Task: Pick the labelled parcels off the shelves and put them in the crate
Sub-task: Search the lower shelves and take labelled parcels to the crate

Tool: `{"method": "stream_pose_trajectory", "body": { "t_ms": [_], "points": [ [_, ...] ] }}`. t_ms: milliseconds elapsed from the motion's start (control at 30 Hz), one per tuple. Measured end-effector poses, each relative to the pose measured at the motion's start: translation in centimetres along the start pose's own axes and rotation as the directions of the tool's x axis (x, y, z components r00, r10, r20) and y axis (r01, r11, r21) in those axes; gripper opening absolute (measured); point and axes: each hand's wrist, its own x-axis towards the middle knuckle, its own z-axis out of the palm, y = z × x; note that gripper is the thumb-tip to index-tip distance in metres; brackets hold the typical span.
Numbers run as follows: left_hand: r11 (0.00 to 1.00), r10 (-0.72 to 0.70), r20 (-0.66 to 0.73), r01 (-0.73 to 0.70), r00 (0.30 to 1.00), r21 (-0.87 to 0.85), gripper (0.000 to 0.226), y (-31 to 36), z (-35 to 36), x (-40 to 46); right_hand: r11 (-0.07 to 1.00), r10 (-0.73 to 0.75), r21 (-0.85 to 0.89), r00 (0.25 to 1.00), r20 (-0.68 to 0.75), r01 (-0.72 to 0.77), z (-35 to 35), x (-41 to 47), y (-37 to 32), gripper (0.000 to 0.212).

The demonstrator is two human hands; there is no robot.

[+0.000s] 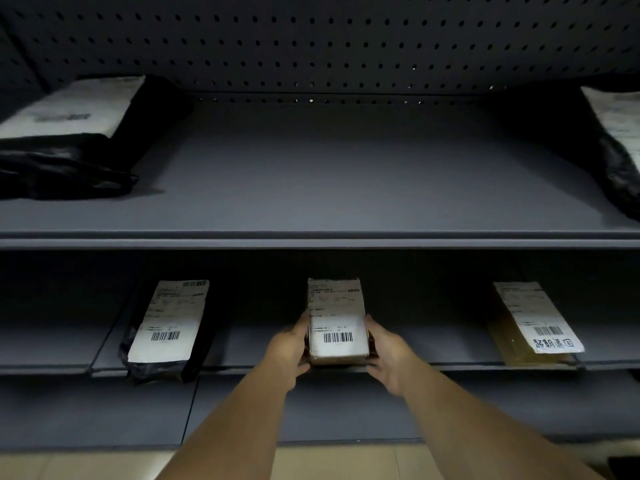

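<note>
A small box point(337, 323) is being gripped at its sides by the left hand point(289, 351) and the right hand point(388, 355) on the middle shelf point(450, 344), flanked by a black bag point(166, 330) and a brown parcel point(533, 327), both apart from it. Barcodes are being shown on all three labels, and handwritten characters "超期退回" on the brown parcel's. Two more bags point(69, 133) point(620, 147) are being kept on the upper shelf point(346, 188).
</note>
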Motion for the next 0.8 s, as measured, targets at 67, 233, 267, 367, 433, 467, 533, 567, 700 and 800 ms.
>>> {"method": "stream_pose_trajectory", "body": {
  "t_ms": [67,233,267,367,433,467,533,567,700,800],
  "points": [
    [0.998,0.063,0.010,-0.063,0.998,-0.029,0.033,0.0,-0.4,-0.2,0.999,-0.044,-0.017,0.999,-0.001,0.044,-0.1,0.1,0.2,0.044],
    [0.981,0.189,0.048,-0.186,0.981,-0.063,0.025,-0.3,-1.3,-0.7,0.988,-0.154,0.002,0.987,0.043,0.154,-0.1,-0.4,0.4,0.019],
    [0.977,0.207,0.054,-0.203,0.977,-0.072,0.024,-0.4,-1.4,-0.9,0.983,-0.182,0.002,0.982,0.050,0.182,-0.1,-0.6,0.6,0.016],
    [0.965,0.256,0.081,-0.250,0.963,-0.083,0.023,-0.8,-1.8,-1.4,0.968,-0.250,0.000,0.966,0.060,0.251,-0.2,-1.1,1.1,0.016],
    [0.957,0.287,0.097,-0.281,0.953,-0.075,0.020,-1.0,-2.0,-1.8,0.960,-0.281,0.013,0.958,0.056,0.281,-0.3,-1.5,1.4,0.013],
    [0.953,0.300,0.100,-0.295,0.949,-0.063,0.019,-1.1,-2.1,-1.9,0.956,-0.292,0.017,0.955,0.048,0.292,-0.4,-1.6,1.7,0.015],
    [0.947,0.321,0.101,-0.319,0.942,-0.036,0.016,-1.4,-2.2,-2.2,0.952,-0.306,0.020,0.951,0.030,0.306,-0.4,-1.8,2.1,0.023],
    [0.945,0.326,0.101,-0.325,0.940,-0.031,0.016,-1.5,-2.2,-2.4,0.950,-0.311,0.024,0.950,0.024,0.311,-0.4,-1.9,2.3,0.026],
    [0.940,0.341,0.109,-0.339,0.934,-0.036,0.015,-1.8,-2.4,-3.0,0.942,-0.333,0.045,0.943,0.013,0.332,-0.4,-2.5,2.9,0.029],
    [0.941,0.339,0.117,-0.336,0.934,-0.040,0.012,-2.0,-2.4,-3.2,0.938,-0.346,0.037,0.938,0.005,0.345,-0.4,-2.8,3.0,0.027]
  ]
}}
